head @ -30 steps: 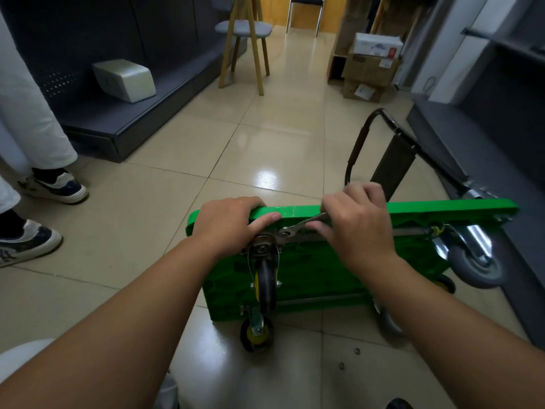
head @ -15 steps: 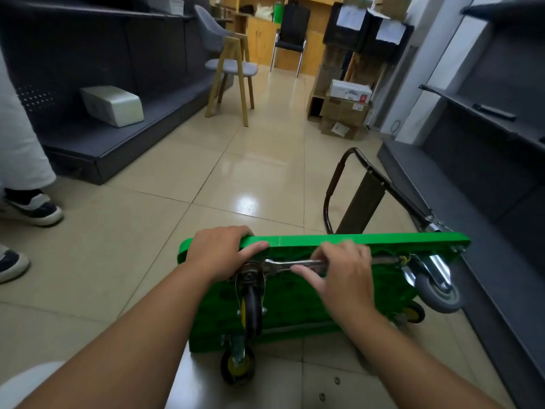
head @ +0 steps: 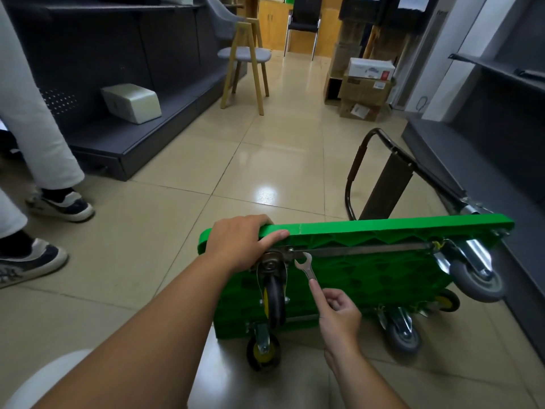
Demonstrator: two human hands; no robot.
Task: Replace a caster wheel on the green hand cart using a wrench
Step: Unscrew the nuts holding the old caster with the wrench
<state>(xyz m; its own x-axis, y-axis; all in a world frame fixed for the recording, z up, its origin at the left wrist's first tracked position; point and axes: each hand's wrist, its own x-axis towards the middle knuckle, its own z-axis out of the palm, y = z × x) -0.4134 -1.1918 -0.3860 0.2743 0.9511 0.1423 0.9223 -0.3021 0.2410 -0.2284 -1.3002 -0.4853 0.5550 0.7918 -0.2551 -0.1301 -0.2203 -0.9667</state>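
— Where do we have the cart?

— We have the green hand cart [head: 383, 278] tipped up on one long edge on the tiled floor [head: 177, 261], with the ribbed underside facing us. Its handle [head: 356, 163] sticks out on the far side.

— And our hands?

— Our left hand [head: 239, 243] grips the upper rim near the left corner, fingers hooked over the top and thumb lying along the near face. Just below it sits the caster wheel [head: 274, 293] (dark tyre, yellow hub).

— The wrench?

— Our right hand [head: 339, 315] pinches the lower end of the wrench [head: 305, 265] between its fingertips. The tool points up and slightly left, with its open end just beside the caster's mounting plate, under the metal bar [head: 368, 250]. We cannot tell whether it sits on a nut.

— Other wheels?

— A second yellow-hubbed caster [head: 262, 351] touches the floor at the lower left, and a grey caster [head: 477, 278] hangs at the upper right.
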